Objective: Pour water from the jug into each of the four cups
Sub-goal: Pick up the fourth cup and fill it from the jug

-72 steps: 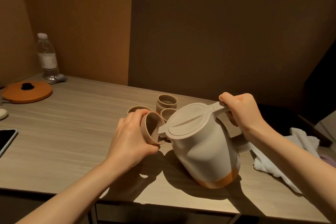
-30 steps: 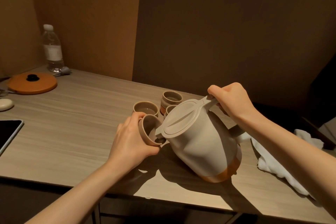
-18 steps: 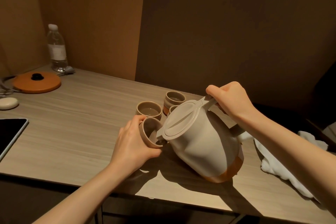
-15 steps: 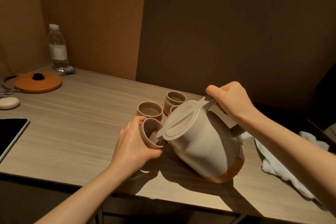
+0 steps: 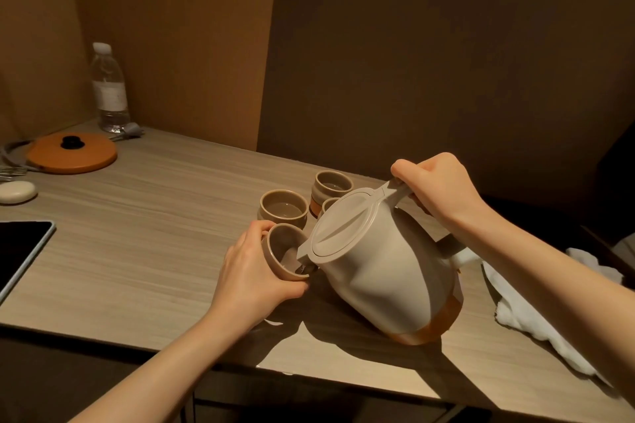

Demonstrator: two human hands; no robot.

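Four beige cups sit at the middle of your wooden table (image 5: 144,244), and one of them is in your grasp. Your left hand (image 5: 252,273) curls round the tilted cup (image 5: 280,251), its mouth turned toward the spout of the jug (image 5: 385,268). Your right hand (image 5: 438,187) is clamped on the jug's handle at the top, and the jug leans over toward nine o'clock with its flat lid still on and its orange base band lifted on the near side; the spout lies at the rim of the held cup.

At twelve o'clock from that cup stands a second cup (image 5: 283,209) with liquid showing inside. At one o'clock stands a third cup (image 5: 331,187), with an orange band low on its side, and the fourth cup (image 5: 330,204) peeks out just behind the jug lid, mostly hidden.

Far off at ten o'clock a clear water bottle (image 5: 109,89) stands against the wall, with an orange round lid (image 5: 72,153) lying just in front of it. At nine o'clock a dark tablet (image 5: 20,251) rests at the table edge, and a small pale oval object (image 5: 17,192) lies behind it. A white cloth (image 5: 536,312) is crumpled at three o'clock, beside the jug.
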